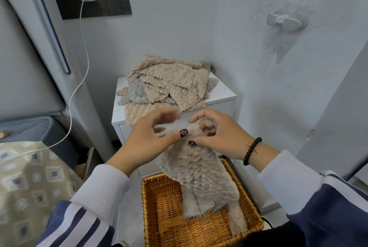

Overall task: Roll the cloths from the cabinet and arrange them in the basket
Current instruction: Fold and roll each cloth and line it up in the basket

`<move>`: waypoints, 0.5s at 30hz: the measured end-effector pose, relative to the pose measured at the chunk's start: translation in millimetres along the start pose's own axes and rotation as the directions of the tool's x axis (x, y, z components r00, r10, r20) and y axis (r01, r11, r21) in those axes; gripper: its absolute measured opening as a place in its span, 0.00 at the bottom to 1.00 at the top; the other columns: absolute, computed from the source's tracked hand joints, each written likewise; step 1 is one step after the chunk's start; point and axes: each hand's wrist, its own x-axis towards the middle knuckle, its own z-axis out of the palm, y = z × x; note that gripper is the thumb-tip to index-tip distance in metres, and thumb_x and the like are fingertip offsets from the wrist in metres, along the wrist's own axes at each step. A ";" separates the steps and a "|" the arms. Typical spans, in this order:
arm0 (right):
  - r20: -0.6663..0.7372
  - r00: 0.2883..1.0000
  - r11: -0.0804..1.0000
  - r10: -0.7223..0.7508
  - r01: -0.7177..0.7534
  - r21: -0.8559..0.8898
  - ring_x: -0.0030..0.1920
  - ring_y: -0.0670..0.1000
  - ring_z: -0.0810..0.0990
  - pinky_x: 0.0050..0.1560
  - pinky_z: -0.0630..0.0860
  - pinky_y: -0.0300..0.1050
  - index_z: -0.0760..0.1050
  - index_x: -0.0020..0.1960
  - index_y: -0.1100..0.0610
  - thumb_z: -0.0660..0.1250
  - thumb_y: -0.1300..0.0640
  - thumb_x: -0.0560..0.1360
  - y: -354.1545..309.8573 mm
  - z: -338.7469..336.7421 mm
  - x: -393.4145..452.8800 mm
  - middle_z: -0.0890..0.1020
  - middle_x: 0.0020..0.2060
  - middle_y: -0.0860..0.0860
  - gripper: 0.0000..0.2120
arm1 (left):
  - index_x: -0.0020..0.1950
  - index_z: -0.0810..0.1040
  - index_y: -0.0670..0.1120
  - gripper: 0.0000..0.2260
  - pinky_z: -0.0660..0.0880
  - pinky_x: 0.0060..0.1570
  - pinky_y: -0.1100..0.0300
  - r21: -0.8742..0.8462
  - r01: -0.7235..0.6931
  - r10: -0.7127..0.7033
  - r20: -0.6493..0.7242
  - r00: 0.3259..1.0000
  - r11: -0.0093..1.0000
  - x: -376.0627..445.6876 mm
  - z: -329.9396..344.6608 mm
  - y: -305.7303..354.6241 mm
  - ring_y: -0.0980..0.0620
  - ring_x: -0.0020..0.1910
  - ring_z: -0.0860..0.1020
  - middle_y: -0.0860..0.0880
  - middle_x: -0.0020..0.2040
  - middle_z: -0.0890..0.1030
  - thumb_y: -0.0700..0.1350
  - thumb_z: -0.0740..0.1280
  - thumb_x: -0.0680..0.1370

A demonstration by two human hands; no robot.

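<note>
Both thumbs pinch the top edge of the beige cloth (196,169); left hand (147,143) and right hand (221,137) curl around it equally. Cloth hangs lengthwise straight down, tail inside the wicker basket (151,203). Unrolled pile (167,83) lies beyond the basket, atop the cabinet (221,93).

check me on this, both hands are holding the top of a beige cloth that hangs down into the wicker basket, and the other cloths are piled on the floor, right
Not quite. The head view shows the pile of cloths on top of the white cabinet, not on the floor. The rest holds: left hand and right hand hold the beige cloth over the basket.
</note>
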 end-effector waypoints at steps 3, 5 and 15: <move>0.033 0.999 0.999 0.015 -0.014 -0.038 0.32 0.42 0.75 0.38 0.75 0.35 0.74 0.53 0.51 0.75 0.61 0.69 2.9 9.9 1.3 0.78 0.38 0.46 0.16 | 0.52 0.82 0.52 0.12 0.78 0.54 0.58 0.060 0.046 -0.052 0.106 0.993 0.997 -0.8 8.0 -2.7 0.60 0.48 0.82 0.55 0.46 0.85 0.53 0.72 0.71; 0.016 0.999 0.999 0.028 -0.028 -0.033 0.33 0.43 0.75 0.39 0.75 0.37 0.72 0.52 0.51 0.75 0.60 0.69 5.9 11.5 3.3 0.78 0.38 0.46 0.16 | 0.47 0.83 0.52 0.03 0.77 0.46 0.62 0.147 0.030 -0.041 0.074 0.996 0.989 1.1 9.7 -6.6 0.60 0.42 0.81 0.54 0.42 0.84 0.47 0.71 0.75; 0.088 0.988 0.992 0.124 -0.120 -0.049 0.49 0.47 0.81 0.55 0.78 0.47 0.71 0.59 0.51 0.77 0.52 0.67 13.6 32.3 -0.7 0.81 0.52 0.46 0.24 | 0.47 0.72 0.51 0.05 0.67 0.32 0.70 0.096 -0.069 0.078 -0.099 0.992 0.993 -1.1 11.9 -2.8 0.62 0.28 0.68 0.56 0.32 0.74 0.43 0.61 0.82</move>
